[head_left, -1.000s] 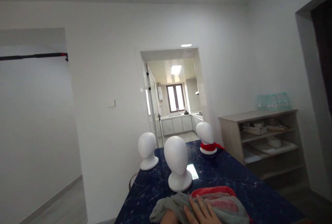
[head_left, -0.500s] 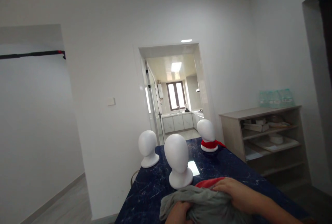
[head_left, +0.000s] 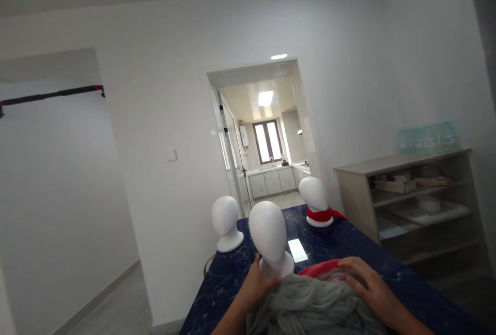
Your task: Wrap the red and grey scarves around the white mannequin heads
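Note:
A white mannequin head [head_left: 267, 229] stands upright at the middle of the near half of the table. My left hand [head_left: 256, 280] is at its neck and base, thumb up along the left side, the other fingers partly hidden. Just right of it lies a bunched grey-green cloth [head_left: 310, 304] with a red cloth [head_left: 320, 269] showing behind its top edge. My right hand [head_left: 368, 283] rests on these cloths, fingers stretched out and thumb apart. Farther back stand a bare white mannequin head [head_left: 225, 216] on the left and another mannequin head [head_left: 313, 194] with a red scarf [head_left: 321, 215] round its neck.
The dark blue marbled table [head_left: 354, 252] narrows away from me. A wooden shelf unit [head_left: 354, 195] stands to the right, with water bottles [head_left: 430, 138] on top and boxes inside. Beyond the table, a doorway opens to a kitchen [head_left: 271, 182].
My left hand has left the grey-green cloth and moved up to the near mannequin head's base. My right hand has loosened and spread on the cloth. The view has tilted slightly.

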{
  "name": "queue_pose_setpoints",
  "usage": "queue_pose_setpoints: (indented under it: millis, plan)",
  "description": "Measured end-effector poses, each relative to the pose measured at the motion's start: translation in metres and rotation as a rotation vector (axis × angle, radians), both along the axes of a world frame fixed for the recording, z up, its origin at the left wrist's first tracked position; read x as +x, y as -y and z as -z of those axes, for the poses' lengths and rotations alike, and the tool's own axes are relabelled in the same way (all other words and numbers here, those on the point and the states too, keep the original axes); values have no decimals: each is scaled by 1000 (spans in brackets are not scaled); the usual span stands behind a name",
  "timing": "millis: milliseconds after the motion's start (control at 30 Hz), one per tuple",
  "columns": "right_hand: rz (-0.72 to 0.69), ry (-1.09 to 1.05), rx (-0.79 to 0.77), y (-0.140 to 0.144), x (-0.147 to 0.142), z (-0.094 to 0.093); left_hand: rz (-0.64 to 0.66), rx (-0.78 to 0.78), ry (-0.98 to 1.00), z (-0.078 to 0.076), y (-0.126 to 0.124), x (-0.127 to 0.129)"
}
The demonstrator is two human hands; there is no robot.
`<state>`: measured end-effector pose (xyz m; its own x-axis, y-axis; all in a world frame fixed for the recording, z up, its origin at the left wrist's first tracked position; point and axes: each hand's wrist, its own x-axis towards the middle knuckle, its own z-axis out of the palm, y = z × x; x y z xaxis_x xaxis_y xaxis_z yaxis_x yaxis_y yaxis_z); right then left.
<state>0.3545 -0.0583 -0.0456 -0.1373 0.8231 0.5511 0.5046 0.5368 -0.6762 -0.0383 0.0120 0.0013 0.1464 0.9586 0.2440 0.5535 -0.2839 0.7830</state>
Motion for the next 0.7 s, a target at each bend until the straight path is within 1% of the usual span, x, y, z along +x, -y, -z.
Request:
queue_pose_setpoints:
  millis: [33,67,100,133,200,267,367,433,500,600,700]
  plan:
    - [23,16,23,-2,2,3,52,6,101,7,-10,7]
    - [41,30,41,-4,3,5,74,26,178,14,-19,15]
    - [55,43,51,-5,5,7,67,62,229,20,-26,22]
    - [65,57,56,-6,6,7,35,98,250,24,-31,28]
    - [81,86,56,-6,6,7,-66,156,224,30,-39,35]
    - [80,119,46,-5,6,6,-149,190,176,31,-43,36]
    - [84,144,28,-3,5,5,-172,242,126,29,-50,27]
    - [95,146,14,-4,5,6,-183,261,109,27,-55,13]
    - [110,143,2,-5,5,8,-223,294,110,23,-61,-8]
    - [120,128,-5,-8,4,9,-304,363,131,14,-68,-55]
    - [110,122,-4,-8,2,8,-399,380,128,6,-73,-106]
